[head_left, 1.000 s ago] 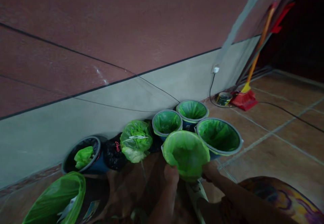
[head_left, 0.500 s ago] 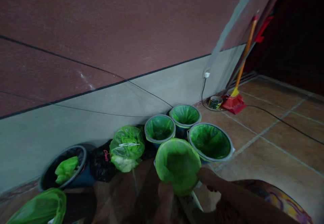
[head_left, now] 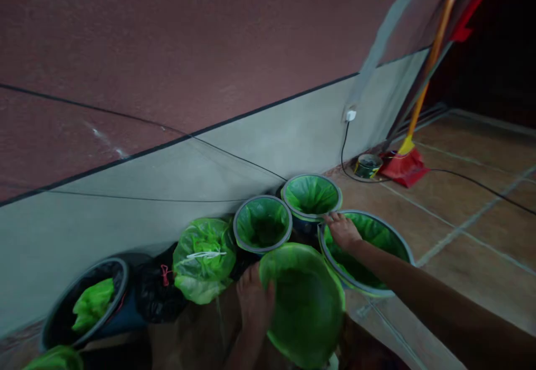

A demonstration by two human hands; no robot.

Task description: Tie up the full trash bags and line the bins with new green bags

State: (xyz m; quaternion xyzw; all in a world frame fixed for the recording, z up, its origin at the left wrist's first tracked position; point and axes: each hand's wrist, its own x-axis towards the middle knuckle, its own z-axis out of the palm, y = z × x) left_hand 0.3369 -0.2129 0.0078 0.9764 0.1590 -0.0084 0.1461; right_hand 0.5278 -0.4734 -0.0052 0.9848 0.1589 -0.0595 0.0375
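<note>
A trash bin lined with a light green plastic bag (head_left: 307, 303) stands in front of me, its mouth tilted toward me. My left hand (head_left: 253, 300) is at its left rim, thumb on the inner side and fingers outside, closed on the edge; motion blurs it somewhat. Reaching across the wider lined bin (head_left: 383, 236) on the right, my right hand (head_left: 343, 231) has its fingers stretched over that bin's left rim. Just behind those fingers is the back lined bin (head_left: 314, 194). Another lined bin (head_left: 263, 222) stands between it and my left hand.
Left along the wall are a tied green bag (head_left: 205, 261), a black bag (head_left: 157, 292) and a tilted dark bin (head_left: 119, 269) with green plastic inside. Back right: a can (head_left: 368, 166), a red broom (head_left: 404, 166) and a black cable (head_left: 473, 178) across the tiles.
My right hand has moved from the front bin's right side up and forward to the right bin's rim. My left hand has come up along the front bin's left edge. The view has shifted.
</note>
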